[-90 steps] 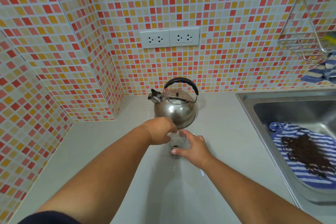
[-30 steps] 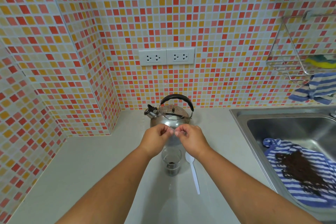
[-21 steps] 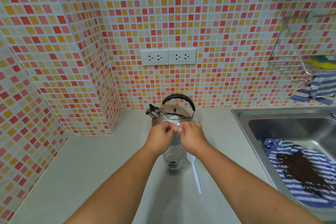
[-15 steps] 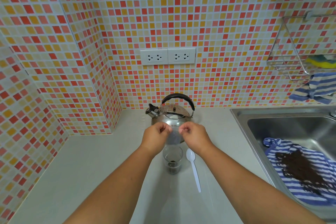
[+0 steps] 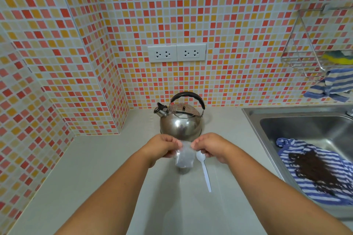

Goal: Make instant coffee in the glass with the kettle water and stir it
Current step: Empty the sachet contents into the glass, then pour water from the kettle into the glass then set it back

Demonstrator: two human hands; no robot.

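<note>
The small clear drinking glass [image 5: 183, 166] stands on the pale grey countertop [image 5: 80, 168], near the middle of its width and about midway between the back wall and the front edge. Most of the glass is hidden behind a small clear plastic sachet [image 5: 185, 155] held just above it, so what lies in the bottom of the glass cannot be made out. The left hand [image 5: 162, 148] pinches the sachet's top left corner, fingers curled closed on the plastic; the right hand [image 5: 210, 146] pinches the top right corner in the same way, fingers closed on it. The sachet hangs between the two hands with its top edge stretched across the gap, blurred. Both bare forearms reach in from the front edge of the countertop.

Just right of the glass lies a white plastic spoon [image 5: 205, 170], bowl toward the hands and partly under the right hand, handle pointing toward the front edge. Behind the glass, close to the back wall, sits a round polished steel kettle [image 5: 180, 123] with a black arched handle, its spout turned left. At the countertop's right end is a stainless steel sink [image 5: 305, 128]; inside it lies a blue-and-white striped cloth [image 5: 313, 191] with a dark brown patch on it. On the orange, red and cream mosaic wall above the kettle is a white double power socket [image 5: 176, 53]. At the upper right hangs a wire rack [image 5: 305, 51] with another striped cloth below it.
</note>
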